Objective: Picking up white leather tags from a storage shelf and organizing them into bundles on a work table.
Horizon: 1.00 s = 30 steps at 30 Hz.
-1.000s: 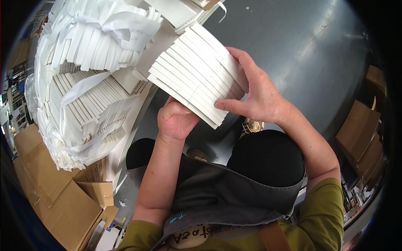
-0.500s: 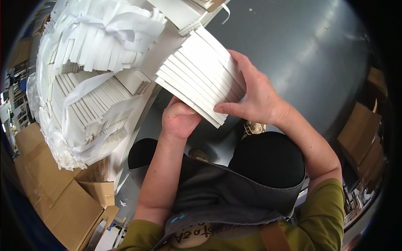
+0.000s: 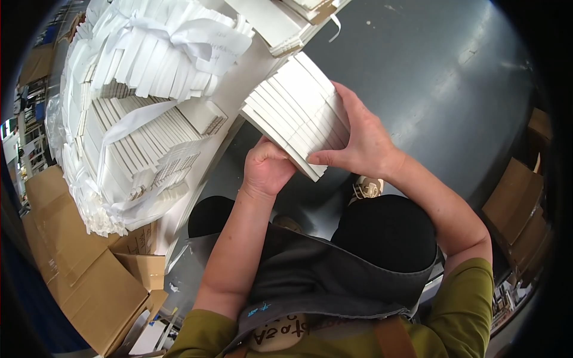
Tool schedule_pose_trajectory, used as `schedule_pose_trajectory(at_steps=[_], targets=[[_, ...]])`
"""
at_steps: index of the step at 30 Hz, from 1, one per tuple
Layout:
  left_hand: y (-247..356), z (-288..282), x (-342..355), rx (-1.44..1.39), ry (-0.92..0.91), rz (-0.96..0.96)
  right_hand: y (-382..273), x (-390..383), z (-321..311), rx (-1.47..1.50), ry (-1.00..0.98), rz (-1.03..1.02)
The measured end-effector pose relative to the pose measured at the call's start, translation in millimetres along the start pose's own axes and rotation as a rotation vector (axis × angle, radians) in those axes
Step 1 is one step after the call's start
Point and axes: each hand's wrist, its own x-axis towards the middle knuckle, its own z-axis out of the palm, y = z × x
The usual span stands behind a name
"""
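Both my hands hold a thick stack of flat white cardboard pieces (image 3: 298, 107) over the floor, just right of the table. The pieces overlap in steps, so their edges show as slanted rows. My left hand (image 3: 267, 168) grips the stack's near lower side, its fingers partly hidden beneath. Around the right side wraps my right hand (image 3: 369, 138), with its thumb on the near right corner and its fingers along the far right edge. Left of the stack, bundles of similar white pieces (image 3: 149, 131) are piled up, bound with white strips (image 3: 128, 124).
The white table (image 3: 236, 80) runs along my left, with more white boards (image 3: 268, 21) at its far end. An open brown carton (image 3: 89, 280) stands at the lower left. More brown cartons (image 3: 513, 194) are at the right rim, beyond the grey floor (image 3: 441, 101).
The stack's stepped edges have drawn closer together, leaving it narrower and more even. My hands stay on it, and the view has shifted slightly.
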Motion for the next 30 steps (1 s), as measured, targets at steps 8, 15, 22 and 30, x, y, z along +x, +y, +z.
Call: schedule_pose_trajectory(at_steps=[8,15,22,30], targets=[[0,13,-3,0.018,0.071,-0.027,9,4,-4,0.176,-0.129,0.120],[-15,39,0,0.126,0.161,-0.060,37,3,-3,0.327,-0.224,0.119],[-44,82,26,0.286,0.226,-0.096,71,-18,-19,0.672,-0.118,0.280],[-34,122,58,0.433,0.003,-0.126,61,-15,-61,0.959,-0.050,0.237]])
